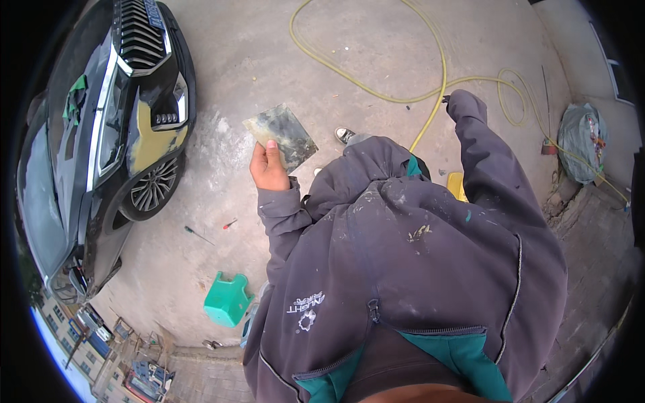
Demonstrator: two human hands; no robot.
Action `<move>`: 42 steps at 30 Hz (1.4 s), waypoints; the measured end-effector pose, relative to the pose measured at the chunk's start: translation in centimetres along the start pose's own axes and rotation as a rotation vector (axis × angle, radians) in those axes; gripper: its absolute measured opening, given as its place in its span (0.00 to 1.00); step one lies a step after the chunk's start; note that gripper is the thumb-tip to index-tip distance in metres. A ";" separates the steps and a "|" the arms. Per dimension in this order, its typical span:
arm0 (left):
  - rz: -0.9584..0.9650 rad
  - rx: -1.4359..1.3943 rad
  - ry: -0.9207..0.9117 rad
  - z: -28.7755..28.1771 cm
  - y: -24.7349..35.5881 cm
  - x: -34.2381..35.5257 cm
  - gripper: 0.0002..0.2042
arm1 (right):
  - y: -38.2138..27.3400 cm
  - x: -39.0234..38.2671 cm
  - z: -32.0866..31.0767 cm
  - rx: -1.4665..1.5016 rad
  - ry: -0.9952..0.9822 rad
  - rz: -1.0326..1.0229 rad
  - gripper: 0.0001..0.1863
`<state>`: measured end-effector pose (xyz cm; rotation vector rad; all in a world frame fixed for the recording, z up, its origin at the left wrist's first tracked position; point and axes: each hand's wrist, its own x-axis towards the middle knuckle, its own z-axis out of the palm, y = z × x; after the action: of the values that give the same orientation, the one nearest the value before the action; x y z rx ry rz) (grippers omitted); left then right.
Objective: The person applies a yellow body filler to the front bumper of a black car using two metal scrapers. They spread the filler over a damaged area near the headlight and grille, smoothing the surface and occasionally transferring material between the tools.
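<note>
Grey-smeared plate [290, 134] is right of the car [101, 154]; I log the left hand [269, 169] gripping its car-side edge. Right hand [465, 106], farther from the car: finger state, I cannot tell.

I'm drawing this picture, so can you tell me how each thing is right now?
Left hand: holding the square sheet
Square sheet: smudged
Right sleeve: stretched out
Jacket: stained, partly unzipped
Car: marked by a yellow patch
Yellow hose: loosely looped
Red-handled tool: lying down
Plastic bag: bulging
Green stool: upright or tipped, I can't tell
</note>
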<state>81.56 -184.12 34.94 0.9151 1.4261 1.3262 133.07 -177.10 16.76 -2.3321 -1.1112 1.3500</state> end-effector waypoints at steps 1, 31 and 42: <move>-0.025 -0.060 -0.033 -0.5 -0.7 0.3 0.14 | 2.5 -1.4 -0.7 0.020 0.108 -0.005 0.18; -0.107 -0.216 0.075 1.1 4.4 -2.0 0.12 | -33.2 -24.0 13.1 0.206 -0.842 -1.310 0.23; -0.046 -0.812 0.019 -0.2 2.2 -0.9 0.24 | -36.9 -17.8 13.2 1.069 -0.975 -0.516 0.28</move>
<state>81.44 -184.70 37.22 0.3215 0.7778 1.6783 98.78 -166.54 40.47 -0.5692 -0.7196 2.1150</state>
